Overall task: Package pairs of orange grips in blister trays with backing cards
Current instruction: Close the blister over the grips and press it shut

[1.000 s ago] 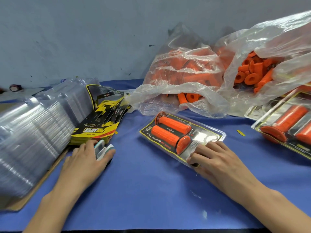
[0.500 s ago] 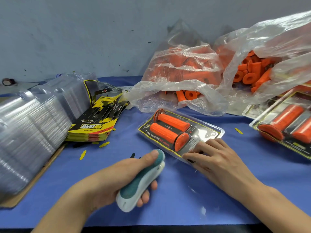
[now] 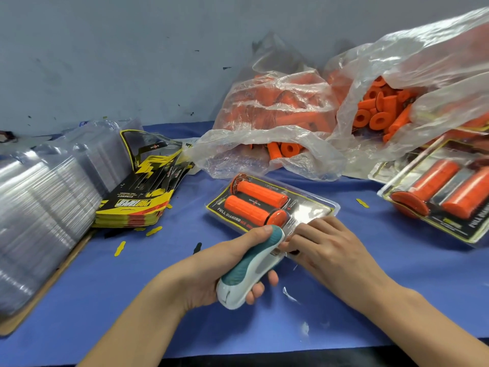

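1. Head view: the left hand (image 3: 211, 271) is wrapped around a teal and white handheld tool (image 3: 251, 266), thumb along its top and fingers curled beneath it.
2. The front end of the tool meets the near edge of a packed blister tray (image 3: 272, 205) lying on the blue table (image 3: 105, 300).
3. The right hand (image 3: 325, 250) rests flat on the near corner of the same tray, fingers nearly straight and pressing down, fingertips just beside the tool tip.
4. The tray holds two orange grips (image 3: 254, 202) side by side over a black and yellow backing card.
5. A stack of loose backing cards (image 3: 140, 202) lies to the left of the tray, with a row of empty clear trays (image 3: 45, 207) further left.
6. Two plastic bags of loose grips (image 3: 277, 112) stand behind the tray.
7. A second packed tray (image 3: 444, 197) lies at the right edge.
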